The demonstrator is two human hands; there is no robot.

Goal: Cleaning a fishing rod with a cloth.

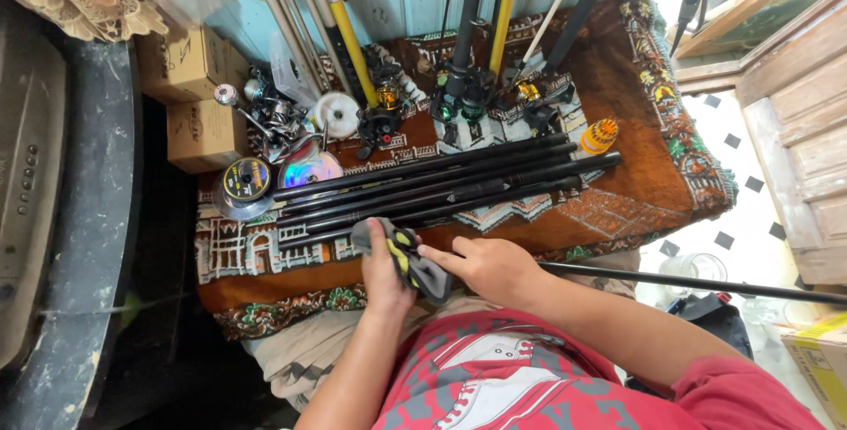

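Left hand [381, 271] clamps the grey-and-yellow cloth [413, 262] around a thin black rod section [688, 284]; right hand [490, 267] pinches beside it, the rod's long axis running away rightward over the lap

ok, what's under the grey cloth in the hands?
A thin black rod runs out from under the grey cloth toward the right. Left hand and right hand pinch the cloth around it. The rod's covered stretch and its near end are hidden.
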